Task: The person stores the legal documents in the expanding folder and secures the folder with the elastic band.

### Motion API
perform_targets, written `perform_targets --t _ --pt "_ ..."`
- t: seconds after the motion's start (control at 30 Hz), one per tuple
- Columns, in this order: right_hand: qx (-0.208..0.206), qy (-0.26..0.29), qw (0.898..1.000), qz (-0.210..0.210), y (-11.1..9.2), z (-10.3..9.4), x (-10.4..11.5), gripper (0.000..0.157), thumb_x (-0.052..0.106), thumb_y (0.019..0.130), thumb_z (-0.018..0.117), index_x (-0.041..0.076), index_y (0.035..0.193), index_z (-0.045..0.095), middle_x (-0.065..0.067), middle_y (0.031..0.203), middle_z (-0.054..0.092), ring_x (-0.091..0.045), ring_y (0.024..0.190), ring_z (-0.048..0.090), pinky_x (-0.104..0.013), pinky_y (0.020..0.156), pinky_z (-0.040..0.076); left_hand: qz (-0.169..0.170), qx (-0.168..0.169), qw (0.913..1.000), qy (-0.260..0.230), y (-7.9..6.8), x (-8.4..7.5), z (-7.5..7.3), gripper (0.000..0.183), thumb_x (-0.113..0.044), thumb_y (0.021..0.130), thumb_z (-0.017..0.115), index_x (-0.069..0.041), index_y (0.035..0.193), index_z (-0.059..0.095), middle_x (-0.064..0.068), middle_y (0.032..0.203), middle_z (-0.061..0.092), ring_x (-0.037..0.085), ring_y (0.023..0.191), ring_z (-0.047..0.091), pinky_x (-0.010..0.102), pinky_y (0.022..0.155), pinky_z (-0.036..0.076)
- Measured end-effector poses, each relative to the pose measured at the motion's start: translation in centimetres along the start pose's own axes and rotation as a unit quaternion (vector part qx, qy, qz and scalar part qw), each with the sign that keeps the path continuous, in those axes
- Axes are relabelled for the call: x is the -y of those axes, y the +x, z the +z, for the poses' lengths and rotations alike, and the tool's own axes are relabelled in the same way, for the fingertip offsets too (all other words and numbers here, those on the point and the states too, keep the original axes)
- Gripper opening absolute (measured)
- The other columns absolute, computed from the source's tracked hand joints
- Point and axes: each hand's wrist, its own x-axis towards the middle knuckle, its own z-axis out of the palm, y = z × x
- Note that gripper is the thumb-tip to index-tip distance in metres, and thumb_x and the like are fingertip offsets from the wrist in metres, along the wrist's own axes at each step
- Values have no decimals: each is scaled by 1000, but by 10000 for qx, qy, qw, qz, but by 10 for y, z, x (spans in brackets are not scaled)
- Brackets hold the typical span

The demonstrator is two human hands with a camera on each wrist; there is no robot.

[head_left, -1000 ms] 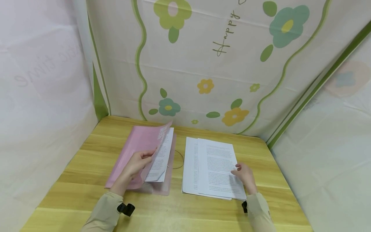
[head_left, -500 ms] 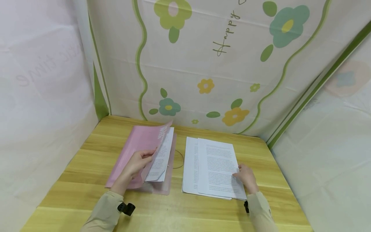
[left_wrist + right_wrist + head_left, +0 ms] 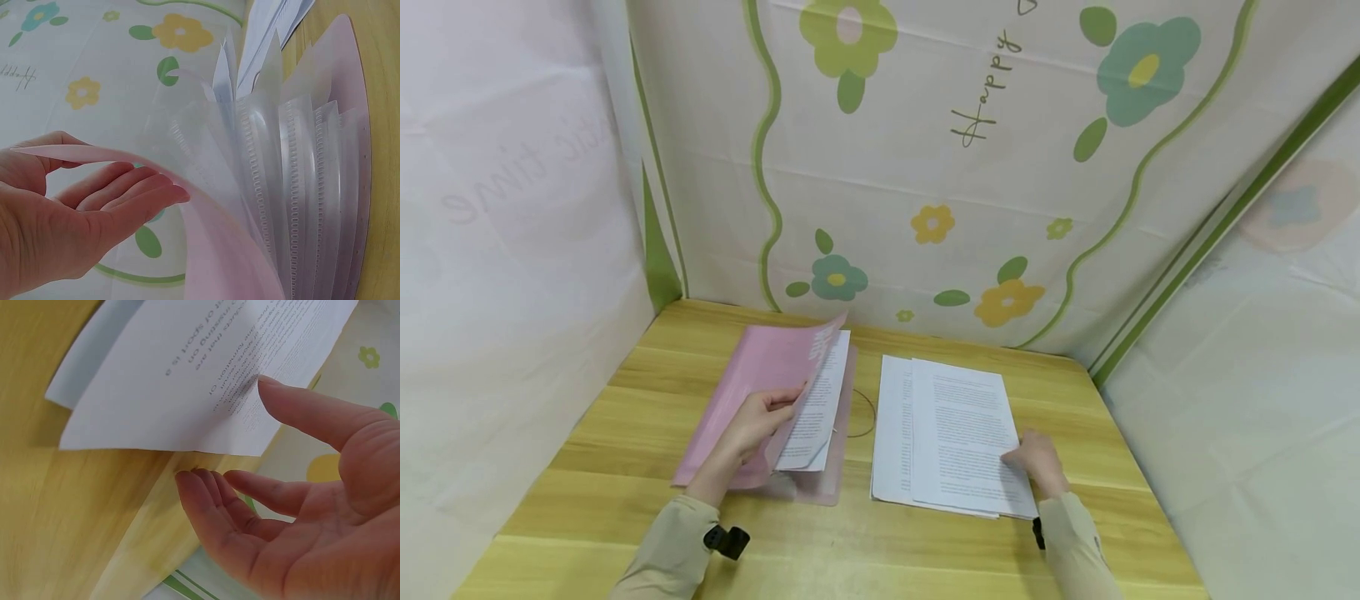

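Observation:
My left hand [image 3: 756,425] pinches the free edge of the pink folder's cover [image 3: 775,358] between thumb and fingers, keeping it raised. Printed pages [image 3: 822,408] show beneath the cover. Several clear plastic sleeves [image 3: 300,187] fan out inside the folder in the left wrist view. To the right lies a stack of printed sheets, its top sheet [image 3: 973,433] shifted right of the sheets underneath [image 3: 891,425]. My right hand [image 3: 1039,462] is at the top sheet's right edge. Its thumb reaches over the print, while its loosely bent fingers stay just outside the edge, as the right wrist view shows.
A thin dark cord loop [image 3: 873,412] lies between folder and stack. The wooden table [image 3: 820,550] is bounded by a flowered cloth wall [image 3: 887,158] at the back and pale cloth on both sides. Each wrist wears a black camera band [image 3: 727,542].
My right hand has lowered slightly and shifted a little right at the sheet's edge, its fingers dropping beside the paper. My left hand and the folder have stayed put.

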Motion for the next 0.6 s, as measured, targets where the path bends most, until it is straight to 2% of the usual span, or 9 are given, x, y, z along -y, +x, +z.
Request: perform_targets --t 0.33,0.6 --pt "27 -26 10000 49 4 2 -2 38 7 74 72 -17 100 56 -23 87 61 -26 73 54 -29 59 46 11 34 10000 20 -2 1 -1 44 -7 99 52 10 139 49 32 138 54 33 117 62 21 83 54" --pt "207 -19 9997 154 7 0 -3 42 10 76 73 -18 102 56 -23 88 61 -27 75 55 -30 62 47 14 -67 10000 25 0 1 -1 44 -6 98 53 11 138 49 32 138 55 35 119 60 18 83 52"
